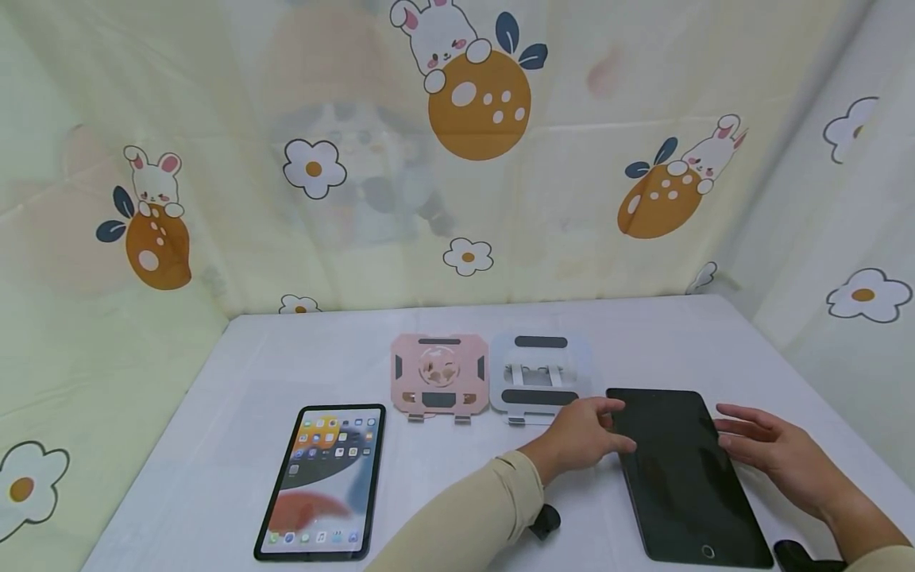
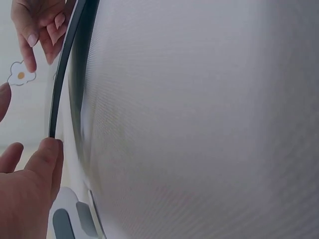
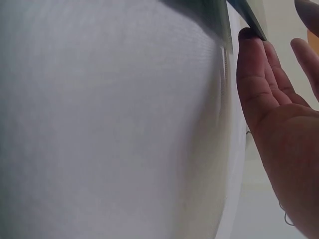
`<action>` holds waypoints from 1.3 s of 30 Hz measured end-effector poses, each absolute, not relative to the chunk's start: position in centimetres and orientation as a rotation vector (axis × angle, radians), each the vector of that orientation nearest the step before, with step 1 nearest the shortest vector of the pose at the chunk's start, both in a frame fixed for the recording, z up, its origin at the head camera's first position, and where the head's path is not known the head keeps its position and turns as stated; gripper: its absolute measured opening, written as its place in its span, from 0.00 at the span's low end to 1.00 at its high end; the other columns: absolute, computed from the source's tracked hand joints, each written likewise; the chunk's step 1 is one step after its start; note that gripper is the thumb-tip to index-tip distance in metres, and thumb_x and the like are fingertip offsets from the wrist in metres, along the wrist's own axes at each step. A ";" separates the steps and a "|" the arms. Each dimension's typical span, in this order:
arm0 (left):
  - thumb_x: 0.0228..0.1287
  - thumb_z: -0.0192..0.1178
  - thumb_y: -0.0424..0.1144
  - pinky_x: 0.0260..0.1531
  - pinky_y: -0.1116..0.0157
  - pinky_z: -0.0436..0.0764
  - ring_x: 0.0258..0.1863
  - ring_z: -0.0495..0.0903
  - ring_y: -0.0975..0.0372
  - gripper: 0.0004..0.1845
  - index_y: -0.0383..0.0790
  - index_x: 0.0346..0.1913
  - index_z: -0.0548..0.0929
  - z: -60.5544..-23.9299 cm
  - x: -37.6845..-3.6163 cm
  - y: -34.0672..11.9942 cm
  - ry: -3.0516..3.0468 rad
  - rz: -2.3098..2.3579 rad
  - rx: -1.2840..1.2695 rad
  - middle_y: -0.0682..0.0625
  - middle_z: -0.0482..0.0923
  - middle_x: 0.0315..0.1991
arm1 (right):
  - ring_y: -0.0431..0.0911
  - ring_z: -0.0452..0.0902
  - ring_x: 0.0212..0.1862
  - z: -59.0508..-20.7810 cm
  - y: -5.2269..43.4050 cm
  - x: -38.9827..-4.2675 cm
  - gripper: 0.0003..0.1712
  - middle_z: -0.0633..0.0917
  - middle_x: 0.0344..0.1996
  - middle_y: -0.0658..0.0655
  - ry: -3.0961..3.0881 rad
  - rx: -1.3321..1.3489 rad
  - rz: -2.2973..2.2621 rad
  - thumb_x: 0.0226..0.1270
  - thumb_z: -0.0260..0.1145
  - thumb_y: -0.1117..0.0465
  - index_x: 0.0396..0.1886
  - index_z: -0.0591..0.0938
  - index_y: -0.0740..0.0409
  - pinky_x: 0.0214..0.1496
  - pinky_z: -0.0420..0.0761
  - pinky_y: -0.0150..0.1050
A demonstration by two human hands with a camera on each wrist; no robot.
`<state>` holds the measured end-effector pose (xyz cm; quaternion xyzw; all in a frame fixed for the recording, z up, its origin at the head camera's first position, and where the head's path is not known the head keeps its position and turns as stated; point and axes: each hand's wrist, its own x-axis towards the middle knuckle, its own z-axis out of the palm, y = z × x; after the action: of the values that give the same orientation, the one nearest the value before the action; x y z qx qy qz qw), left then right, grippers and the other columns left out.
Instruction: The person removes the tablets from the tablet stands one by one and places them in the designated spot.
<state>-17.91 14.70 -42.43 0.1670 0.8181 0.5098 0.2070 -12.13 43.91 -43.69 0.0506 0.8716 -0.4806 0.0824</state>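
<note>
Both hands flank the dark tablet (image 1: 685,473), which lies flat near the right front corner of the worktop (image 1: 236,373), its screen off and facing up. The left hand (image 1: 582,437) rests at the tablet's far left corner with its fingers (image 1: 620,443) nearly straight, their tips on or against the edge; the left wrist view shows a fingertip touching the thin dark rim, not wrapped round it. The right hand (image 1: 775,449) sits at the far right edge, fingers (image 1: 736,413) spread loosely and relaxed, one tip against the rim in the right wrist view, so neither hand has a real hold yet. The tablet's long axis runs from the front edge of the worktop toward the back, leaning slightly left at the far end; the home button end points to the front edge. As I judge it, the risk lies in that thin, smooth rim: with only fingertips at the far corners, a lift could let the slab slip and drop back onto the worktop, or slide forward toward the front edge, which is close. A push instead of a lift could also shove it leftward into the white stand (image 1: 541,375), just beyond the left hand, beside the pink stand (image 1: 439,376). The lit tablet (image 1: 323,481) lies well apart, toward the left front.
</note>
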 end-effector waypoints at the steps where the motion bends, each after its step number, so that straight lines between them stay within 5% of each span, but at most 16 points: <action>1: 0.58 0.75 0.39 0.39 0.69 0.78 0.41 0.74 0.70 0.26 0.51 0.60 0.83 -42.4 -17.9 14.7 2.278 1.418 0.467 0.57 0.80 0.44 | 0.26 0.77 0.44 -43.7 43.9 -12.1 0.39 0.69 0.65 0.79 2.601 0.157 -1.427 0.77 0.61 0.53 0.74 0.57 0.73 0.45 0.82 0.32; 39: 0.55 0.76 0.39 0.46 0.69 0.77 0.46 0.77 0.70 0.25 0.48 0.58 0.84 -43.0 -17.7 14.8 2.247 1.445 0.398 0.56 0.81 0.45 | 0.28 0.79 0.47 -43.6 43.8 -12.0 0.38 0.75 0.62 0.75 2.496 0.119 -1.534 0.77 0.60 0.59 0.72 0.55 0.80 0.47 0.83 0.33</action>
<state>-17.74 14.80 -43.05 0.1437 0.8117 0.5222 0.2185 -12.01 43.78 -43.58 0.0405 0.8466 -0.5203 0.1044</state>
